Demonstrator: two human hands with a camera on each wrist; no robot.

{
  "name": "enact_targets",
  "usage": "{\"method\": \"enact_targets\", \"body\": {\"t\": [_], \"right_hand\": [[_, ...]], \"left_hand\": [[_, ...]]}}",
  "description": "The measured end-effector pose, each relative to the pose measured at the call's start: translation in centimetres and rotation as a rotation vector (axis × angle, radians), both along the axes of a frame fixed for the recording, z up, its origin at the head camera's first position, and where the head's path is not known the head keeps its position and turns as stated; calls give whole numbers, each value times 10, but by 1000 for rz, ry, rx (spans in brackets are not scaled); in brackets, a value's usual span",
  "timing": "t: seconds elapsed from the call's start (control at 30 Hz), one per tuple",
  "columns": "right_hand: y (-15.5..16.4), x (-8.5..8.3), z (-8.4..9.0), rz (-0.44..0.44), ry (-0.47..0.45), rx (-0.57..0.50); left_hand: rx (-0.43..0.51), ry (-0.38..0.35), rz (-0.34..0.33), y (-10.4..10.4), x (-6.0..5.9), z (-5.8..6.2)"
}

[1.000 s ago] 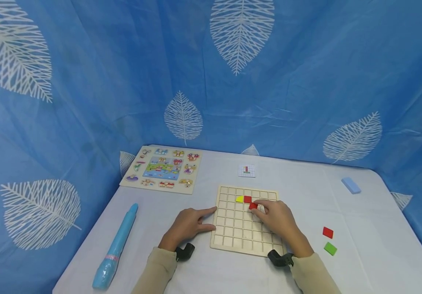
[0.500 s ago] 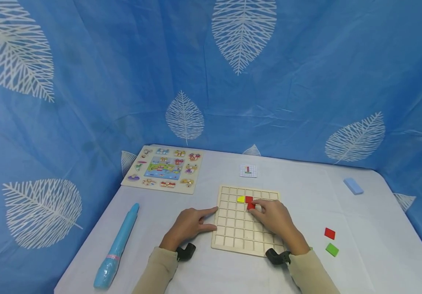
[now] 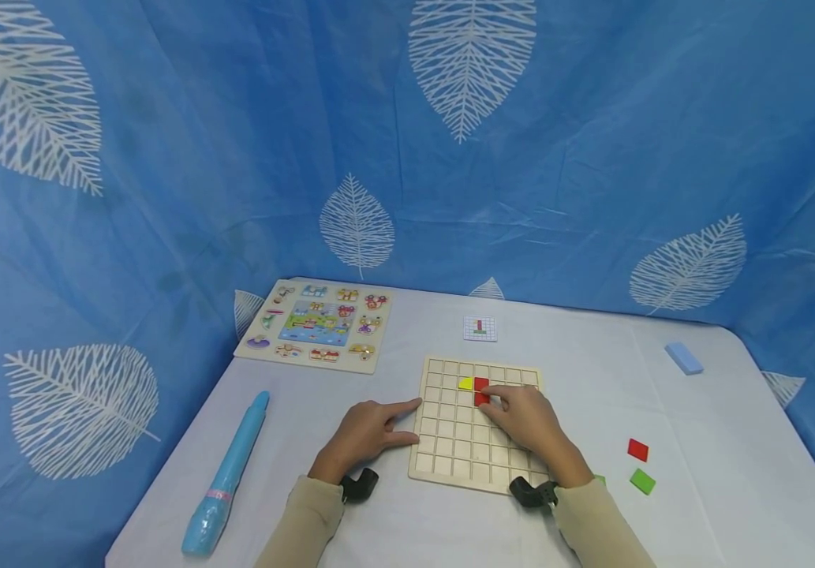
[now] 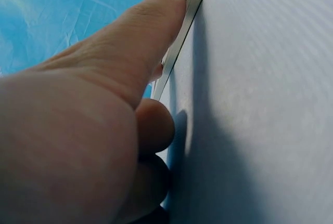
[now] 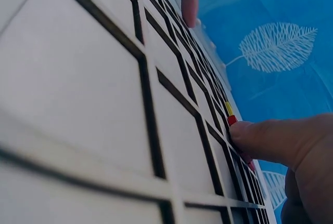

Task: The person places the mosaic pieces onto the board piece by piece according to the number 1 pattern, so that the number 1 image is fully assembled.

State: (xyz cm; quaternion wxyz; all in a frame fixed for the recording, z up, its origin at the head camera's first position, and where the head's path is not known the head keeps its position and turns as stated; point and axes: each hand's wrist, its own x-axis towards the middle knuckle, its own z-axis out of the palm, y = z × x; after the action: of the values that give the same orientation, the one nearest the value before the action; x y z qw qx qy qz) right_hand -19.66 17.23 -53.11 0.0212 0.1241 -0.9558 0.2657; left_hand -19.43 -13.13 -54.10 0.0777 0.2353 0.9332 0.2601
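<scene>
The red tile (image 3: 481,398) is set in the grid board (image 3: 450,457), in a cell in the far half, directly nearer than a second red tile (image 3: 481,384); together they form a short red bar whose long axis runs near to far. A yellow tile (image 3: 465,384) is seated just left of the far red one. The board's left edge is touched by the left hand (image 3: 363,436), forefinger and thumb extended. The red tile is pressed by the right hand (image 3: 531,422), fingertips nearly straight. A loose red tile (image 3: 637,450) and green tile (image 3: 642,480) lie on the table (image 3: 592,371) to the right.
</scene>
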Motion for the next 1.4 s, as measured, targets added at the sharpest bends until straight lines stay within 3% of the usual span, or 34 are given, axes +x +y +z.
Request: {"method": "enact_targets", "body": {"t": [0.33,0.63,1.13,1.4], "right_hand": [[-2,2,-1,3,30,-15],[-2,3,-2,-38,5,-95],[-5,8,-8,-88,30,-98],[20,11,-2,-154,61,-98]], "left_hand": [[-2,-11,16,0,1,0],[3,-5,11,0,0,1],[-1,-8,-2,-4,1,0],[8,-11,-6,-2,-1,0]]}}
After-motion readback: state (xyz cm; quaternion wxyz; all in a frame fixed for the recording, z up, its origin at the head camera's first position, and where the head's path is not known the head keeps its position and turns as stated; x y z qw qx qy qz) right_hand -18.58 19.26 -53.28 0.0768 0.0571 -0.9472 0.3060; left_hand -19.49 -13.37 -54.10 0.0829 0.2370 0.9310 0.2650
